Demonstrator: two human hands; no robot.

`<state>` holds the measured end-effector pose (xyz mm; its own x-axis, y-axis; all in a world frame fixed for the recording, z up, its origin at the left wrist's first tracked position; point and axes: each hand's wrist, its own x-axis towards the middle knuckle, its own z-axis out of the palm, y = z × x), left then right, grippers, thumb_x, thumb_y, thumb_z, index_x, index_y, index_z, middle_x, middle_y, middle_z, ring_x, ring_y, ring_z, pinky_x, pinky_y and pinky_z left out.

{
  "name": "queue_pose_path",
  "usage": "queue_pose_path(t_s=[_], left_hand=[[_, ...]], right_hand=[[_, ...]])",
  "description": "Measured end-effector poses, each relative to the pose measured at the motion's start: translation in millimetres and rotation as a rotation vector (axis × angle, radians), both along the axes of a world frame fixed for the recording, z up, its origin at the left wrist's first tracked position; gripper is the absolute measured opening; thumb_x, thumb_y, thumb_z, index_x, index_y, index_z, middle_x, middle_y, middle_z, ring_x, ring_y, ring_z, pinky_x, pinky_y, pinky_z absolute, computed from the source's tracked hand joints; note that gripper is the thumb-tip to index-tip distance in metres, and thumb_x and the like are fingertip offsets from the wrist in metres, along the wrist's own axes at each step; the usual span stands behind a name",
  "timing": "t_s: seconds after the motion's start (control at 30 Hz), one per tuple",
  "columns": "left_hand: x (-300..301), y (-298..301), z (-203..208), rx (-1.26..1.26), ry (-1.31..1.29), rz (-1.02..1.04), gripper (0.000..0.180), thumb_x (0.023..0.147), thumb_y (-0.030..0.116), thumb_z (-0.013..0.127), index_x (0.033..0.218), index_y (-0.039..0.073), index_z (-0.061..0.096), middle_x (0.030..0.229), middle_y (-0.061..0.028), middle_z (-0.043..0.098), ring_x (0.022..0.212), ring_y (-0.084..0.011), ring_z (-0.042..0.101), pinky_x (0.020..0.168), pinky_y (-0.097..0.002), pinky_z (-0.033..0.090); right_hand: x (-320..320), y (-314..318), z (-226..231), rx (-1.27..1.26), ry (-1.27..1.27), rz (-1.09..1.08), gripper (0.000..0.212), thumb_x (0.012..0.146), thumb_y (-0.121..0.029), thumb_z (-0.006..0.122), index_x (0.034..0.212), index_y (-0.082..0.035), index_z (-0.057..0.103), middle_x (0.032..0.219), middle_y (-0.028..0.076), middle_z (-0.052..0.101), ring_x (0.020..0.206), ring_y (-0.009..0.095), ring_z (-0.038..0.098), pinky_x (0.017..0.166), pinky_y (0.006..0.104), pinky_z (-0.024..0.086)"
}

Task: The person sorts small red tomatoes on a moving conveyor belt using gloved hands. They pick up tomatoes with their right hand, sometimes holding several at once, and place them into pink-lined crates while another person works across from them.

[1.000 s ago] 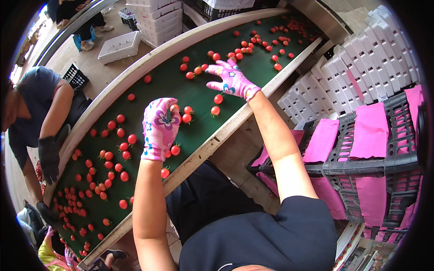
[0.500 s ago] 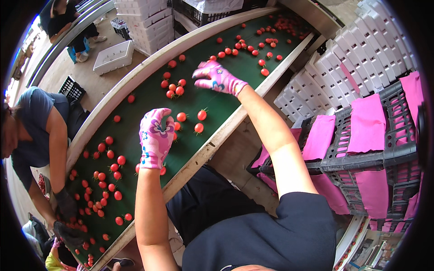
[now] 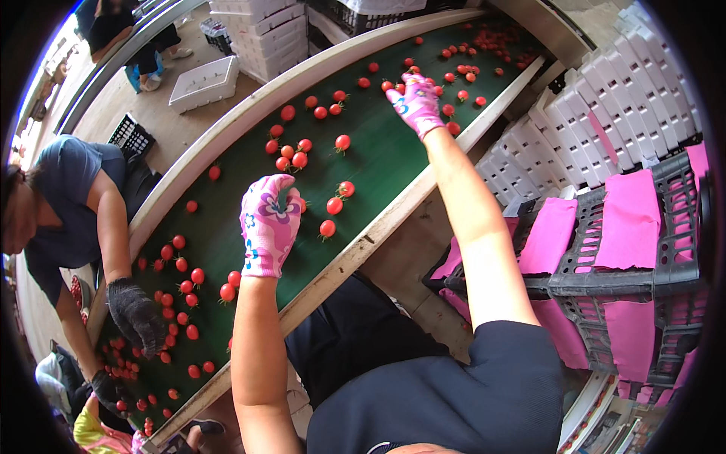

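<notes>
A green conveyor belt point(image 3: 249, 163) carries loose red cherry tomatoes, many with green stalks. My left hand point(image 3: 266, 227), in a pink flowered glove, hovers over the middle of the belt. Its fingers are half curled, with a gap between forefinger and thumb; its palm is hidden, and no tomato shows in it. One tomato point(image 3: 334, 205) lies to its right. My right hand point(image 3: 417, 106), gloved alike, reaches to the far right among a cluster of tomatoes. Its fingers are stretched out and its thumb stands apart, beside a tomato point(image 3: 387, 85).
At left, a co-worker's dark-gloved hand point(image 3: 136, 316) is over the belt. White crates point(image 3: 261, 38) are stacked beyond it, near a white box point(image 3: 204, 83). To my right stand white crates point(image 3: 590, 106) and black crates point(image 3: 597, 280) with pink cloth. A pale rail point(image 3: 363, 242) edges the belt.
My right hand has moved right and farther away along the belt. My left hand stays half curled. The tomatoes have drifted toward the lower left, and the co-worker's one hand has come up over the belt.
</notes>
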<state>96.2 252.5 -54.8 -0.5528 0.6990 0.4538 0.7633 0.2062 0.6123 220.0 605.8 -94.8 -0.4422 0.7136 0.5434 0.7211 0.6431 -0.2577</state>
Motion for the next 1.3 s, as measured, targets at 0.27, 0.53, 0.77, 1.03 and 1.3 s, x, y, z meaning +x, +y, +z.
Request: queue_pose_path(t_s=[0.27, 0.53, 0.77, 1.03, 1.3], left_hand=[[-30.1, -14.7, 2.5, 0.147, -0.319, 0.222, 0.011, 0.087, 0.006, 0.067, 0.097, 0.002, 0.069, 0.086, -0.0026, 0.069, 0.081, -0.0097, 0.063, 0.079, -0.0251, 0.05], [-38.6, -22.5, 13.3, 0.205, -0.436, 0.241, 0.011, 0.088, 0.007, 0.066, 0.097, 0.002, 0.069, 0.087, -0.0017, 0.069, 0.081, -0.0083, 0.062, 0.077, -0.0235, 0.049], [-42.0, -25.7, 16.2, 0.197, -0.436, 0.25, 0.013, 0.089, 0.009, 0.065, 0.099, 0.002, 0.071, 0.087, -0.0008, 0.07, 0.079, -0.0066, 0.061, 0.074, -0.0224, 0.049], [-43.6, -22.9, 8.3, 0.259, -0.446, 0.183, 0.012, 0.091, 0.006, 0.065, 0.1, 0.002, 0.07, 0.089, 0.0011, 0.069, 0.081, -0.0051, 0.061, 0.075, -0.0208, 0.048], [-30.0, -24.8, 31.5, 0.216, -0.601, 0.201, 0.009, 0.089, 0.008, 0.067, 0.096, 0.003, 0.071, 0.082, 0.0007, 0.066, 0.07, -0.0058, 0.059, 0.066, -0.0222, 0.048]], right_hand=[[-15.6, 6.0, 3.9, -0.199, -0.245, 0.079, 0.066, 0.086, -0.059, 0.061, 0.134, -0.014, 0.057, 0.14, 0.011, 0.05, 0.139, 0.034, 0.036, 0.116, 0.0439, 0.026], [-32.7, -84.0, 13.9, -0.051, 0.11, 0.839, 0.032, 0.081, -0.023, 0.076, 0.108, -0.005, 0.07, 0.113, 0.012, 0.069, 0.115, 0.03, 0.06, 0.102, 0.0386, 0.046], [-53.9, -105.4, 13.0, -0.025, -0.338, 0.942, 0.058, 0.088, -0.039, 0.068, 0.136, -0.009, 0.053, 0.142, 0.017, 0.049, 0.136, 0.035, 0.041, 0.114, 0.0487, 0.029], [-41.6, -105.8, 30.4, -0.024, 0.062, 0.936, 0.043, 0.082, -0.028, 0.076, 0.119, -0.009, 0.066, 0.129, 0.012, 0.061, 0.127, 0.034, 0.051, 0.109, 0.0452, 0.038], [-40.8, -22.5, -1.5, -0.237, -0.178, 0.131, 0.068, 0.089, -0.056, 0.058, 0.142, -0.013, 0.049, 0.153, 0.013, 0.039, 0.14, 0.036, 0.035, 0.118, 0.0419, 0.026]])
